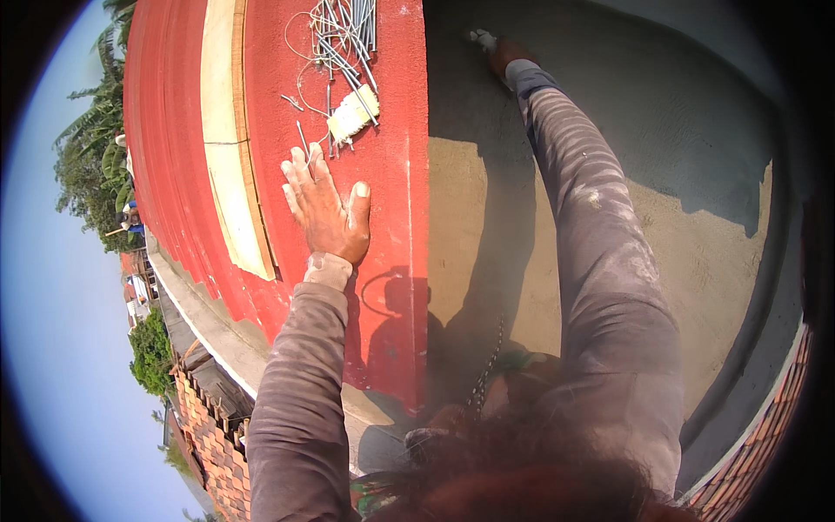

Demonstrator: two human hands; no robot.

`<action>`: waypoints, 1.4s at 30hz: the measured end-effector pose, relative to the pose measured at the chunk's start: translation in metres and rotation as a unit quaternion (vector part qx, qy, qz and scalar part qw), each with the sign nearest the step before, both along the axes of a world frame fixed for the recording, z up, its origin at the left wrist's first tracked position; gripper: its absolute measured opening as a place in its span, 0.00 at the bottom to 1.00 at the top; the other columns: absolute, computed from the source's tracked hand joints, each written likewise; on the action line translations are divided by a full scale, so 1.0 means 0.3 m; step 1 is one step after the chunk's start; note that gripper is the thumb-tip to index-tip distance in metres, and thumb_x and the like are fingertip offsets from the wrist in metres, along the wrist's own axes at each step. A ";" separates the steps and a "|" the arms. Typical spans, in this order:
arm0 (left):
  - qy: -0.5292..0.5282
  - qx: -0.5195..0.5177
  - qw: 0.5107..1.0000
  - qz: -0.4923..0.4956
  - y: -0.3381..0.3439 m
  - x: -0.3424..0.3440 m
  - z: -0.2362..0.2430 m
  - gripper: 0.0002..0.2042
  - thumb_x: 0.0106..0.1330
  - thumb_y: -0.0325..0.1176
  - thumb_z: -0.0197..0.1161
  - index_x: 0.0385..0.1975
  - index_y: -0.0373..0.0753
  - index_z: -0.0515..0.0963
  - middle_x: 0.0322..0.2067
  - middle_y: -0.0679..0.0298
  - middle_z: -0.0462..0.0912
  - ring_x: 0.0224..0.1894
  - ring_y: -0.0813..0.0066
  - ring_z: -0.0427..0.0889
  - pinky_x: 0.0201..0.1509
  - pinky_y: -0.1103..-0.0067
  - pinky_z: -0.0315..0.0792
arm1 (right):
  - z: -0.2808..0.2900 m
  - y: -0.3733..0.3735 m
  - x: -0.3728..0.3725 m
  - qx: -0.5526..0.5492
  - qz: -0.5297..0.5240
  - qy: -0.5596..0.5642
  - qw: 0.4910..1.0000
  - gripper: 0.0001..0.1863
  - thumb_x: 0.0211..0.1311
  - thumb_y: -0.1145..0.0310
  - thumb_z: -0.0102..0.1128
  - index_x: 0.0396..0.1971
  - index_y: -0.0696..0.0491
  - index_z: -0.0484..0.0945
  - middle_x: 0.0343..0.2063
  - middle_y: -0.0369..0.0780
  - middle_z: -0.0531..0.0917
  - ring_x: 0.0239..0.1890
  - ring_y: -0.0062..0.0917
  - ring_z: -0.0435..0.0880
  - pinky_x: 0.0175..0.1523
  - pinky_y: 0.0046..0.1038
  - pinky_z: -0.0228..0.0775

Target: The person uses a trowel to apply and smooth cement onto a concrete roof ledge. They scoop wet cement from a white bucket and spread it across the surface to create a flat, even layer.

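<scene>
My left hand [329,207] lies flat with its fingers spread on a red roof sheet [391,191]. Just beyond its fingertips are a pale yellow foam-like block [354,114], loose string and a pile of long metal nails [361,26]. Stretched far forward, my right hand [506,57] is at the wet grey cement coat [609,78]. Its fingers are closed around a small whitish thing [481,38], too dim to name. Dust and pale smears mark both sleeves.
A pale wooden plank [228,130] lies along the red sheet. Lighter, dry cement [696,252] borders the darker wet part. Left of the roof edge are tiled roofs [213,435], trees [152,348] and another person [130,217] in the distance.
</scene>
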State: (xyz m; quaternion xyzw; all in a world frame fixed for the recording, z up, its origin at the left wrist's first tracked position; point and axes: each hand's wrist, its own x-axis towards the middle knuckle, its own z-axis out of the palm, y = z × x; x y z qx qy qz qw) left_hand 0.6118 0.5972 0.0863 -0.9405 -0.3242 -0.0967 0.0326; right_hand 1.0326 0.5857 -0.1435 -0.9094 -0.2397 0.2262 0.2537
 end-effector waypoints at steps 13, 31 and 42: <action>0.015 -0.015 1.000 0.013 -0.001 -0.007 0.012 0.43 0.74 0.57 0.48 0.80 0.35 0.45 0.80 0.41 0.41 0.83 0.39 0.32 0.81 0.47 0.27 | -0.017 0.307 -0.004 0.146 -0.117 0.087 0.979 0.27 0.71 0.51 0.58 0.62 0.52 0.80 0.60 0.51 0.82 0.64 0.47 0.80 0.65 0.45 0.74; -0.007 -0.024 1.000 0.002 0.020 -0.019 0.001 0.44 0.73 0.59 0.52 0.81 0.37 0.46 0.80 0.40 0.40 0.82 0.38 0.33 0.81 0.46 0.28 | -0.131 -0.144 0.369 -0.018 -0.158 0.053 0.986 0.30 0.69 0.44 0.58 0.56 0.55 0.84 0.53 0.48 0.88 0.57 0.41 0.87 0.59 0.39 0.80; -0.017 0.000 1.000 -0.025 0.041 -0.042 -0.051 0.44 0.76 0.67 0.41 0.81 0.38 0.45 0.80 0.39 0.41 0.82 0.35 0.32 0.80 0.46 0.27 | -0.158 0.254 -0.240 0.087 -0.010 0.096 0.991 0.24 0.69 0.52 0.61 0.54 0.54 0.85 0.55 0.49 0.86 0.59 0.43 0.86 0.60 0.41 0.80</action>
